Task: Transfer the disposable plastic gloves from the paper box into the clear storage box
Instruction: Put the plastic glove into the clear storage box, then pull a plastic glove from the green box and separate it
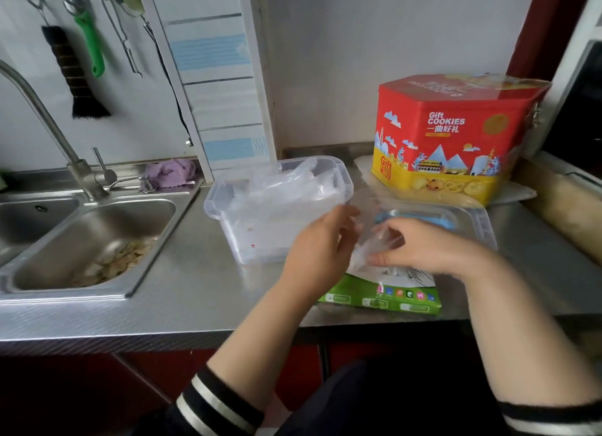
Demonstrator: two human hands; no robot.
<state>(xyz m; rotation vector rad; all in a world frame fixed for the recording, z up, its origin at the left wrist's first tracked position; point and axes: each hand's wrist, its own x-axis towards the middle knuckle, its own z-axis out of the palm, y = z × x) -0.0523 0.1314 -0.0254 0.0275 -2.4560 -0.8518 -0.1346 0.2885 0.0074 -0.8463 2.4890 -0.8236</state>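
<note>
Right hand [430,246]: thumb and fingers pinching a crumpled clear plastic glove [368,250], held just above the green-and-white paper box [384,297]. Left hand [321,240]: fingers loosely spread, tips at the same glove's left edge. Clear storage box [241,227]: just left of the grip, lid off, already holding a loose heap of gloves [286,188]. Clear lid [482,227]: behind the right hand. Cookie tin [456,135]: further back.

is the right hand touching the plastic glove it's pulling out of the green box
Touching. The head view shows the right hand pinching the clear plastic glove between thumb and curled fingers, just above the green paper box.
</note>
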